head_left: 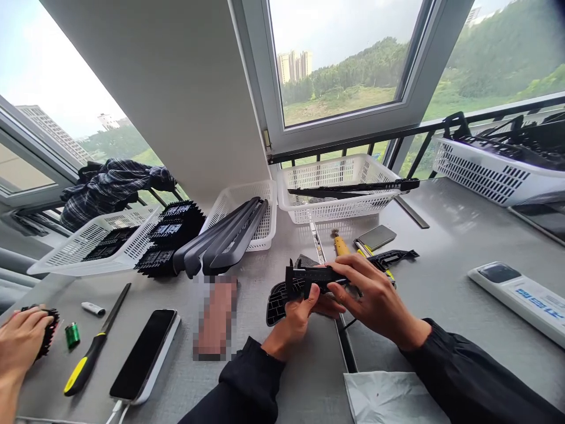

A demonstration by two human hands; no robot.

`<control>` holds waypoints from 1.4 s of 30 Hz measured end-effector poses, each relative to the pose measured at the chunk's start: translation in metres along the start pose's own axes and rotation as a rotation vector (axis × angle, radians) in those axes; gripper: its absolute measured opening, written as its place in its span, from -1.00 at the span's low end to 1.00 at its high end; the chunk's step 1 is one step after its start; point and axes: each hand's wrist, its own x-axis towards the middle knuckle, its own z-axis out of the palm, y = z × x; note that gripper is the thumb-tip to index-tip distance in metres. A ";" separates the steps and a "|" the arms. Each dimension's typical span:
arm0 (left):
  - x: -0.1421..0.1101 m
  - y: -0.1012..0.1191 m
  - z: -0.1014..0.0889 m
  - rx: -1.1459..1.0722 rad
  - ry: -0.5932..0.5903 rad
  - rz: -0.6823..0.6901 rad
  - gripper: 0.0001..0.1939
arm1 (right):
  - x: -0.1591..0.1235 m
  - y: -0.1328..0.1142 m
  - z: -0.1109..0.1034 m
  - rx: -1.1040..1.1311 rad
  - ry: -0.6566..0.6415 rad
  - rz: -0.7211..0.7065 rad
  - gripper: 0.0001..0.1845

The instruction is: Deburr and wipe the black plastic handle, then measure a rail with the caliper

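Near the middle of the table my left hand point(296, 321) grips a dark plastic part point(278, 303) with a rounded end and a grid pattern on its face. My right hand point(371, 294) is closed around a black caliper point(311, 275). The caliper's jaws reach over the plastic part, at its upper edge. Whether they touch it I cannot tell. Fingers of both hands hide much of the part's right end. Just beyond the right hand lie a yellow-handled tool point(339, 244) and a black clip-like plastic piece point(395, 257).
Another person's hand point(20, 341) holds a black toothed part at the far left. Nearby lie a file point(97, 344), a green battery point(72, 335) and a phone point(145, 353). White baskets point(344, 215) line the back. A white paper point(392, 400) lies in front.
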 end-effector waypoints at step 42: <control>-0.014 0.008 -0.007 0.342 0.222 0.545 -0.43 | -0.006 0.000 0.000 1.027 -0.449 0.538 0.00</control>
